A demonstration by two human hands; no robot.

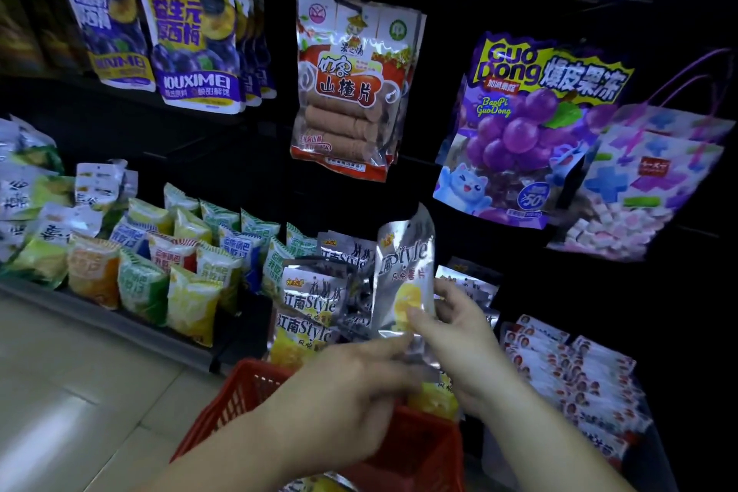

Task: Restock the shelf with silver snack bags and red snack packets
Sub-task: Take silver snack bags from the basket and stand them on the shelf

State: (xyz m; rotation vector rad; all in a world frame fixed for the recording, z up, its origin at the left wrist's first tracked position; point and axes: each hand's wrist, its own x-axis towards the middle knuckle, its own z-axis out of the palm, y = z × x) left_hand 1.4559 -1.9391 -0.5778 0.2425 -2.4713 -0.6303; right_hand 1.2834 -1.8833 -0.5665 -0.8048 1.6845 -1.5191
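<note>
Above the red plastic mesh basket point(255, 387): a shiny silver snack bag point(405, 276) with a yellow chip picture stands upright in the air.
Right hand point(459, 336): grasps that bag's lower half, thumb on the front, fingers behind.
Left hand point(351, 383): fingertips reach the bag's bottom edge; blur hides whether they pinch it, so I cannot tell.
Just left of it: matching silver bags point(309, 304) lean stacked together.
Far right: red snack packets point(567, 367) lie in rows, apart from both hands.
</note>
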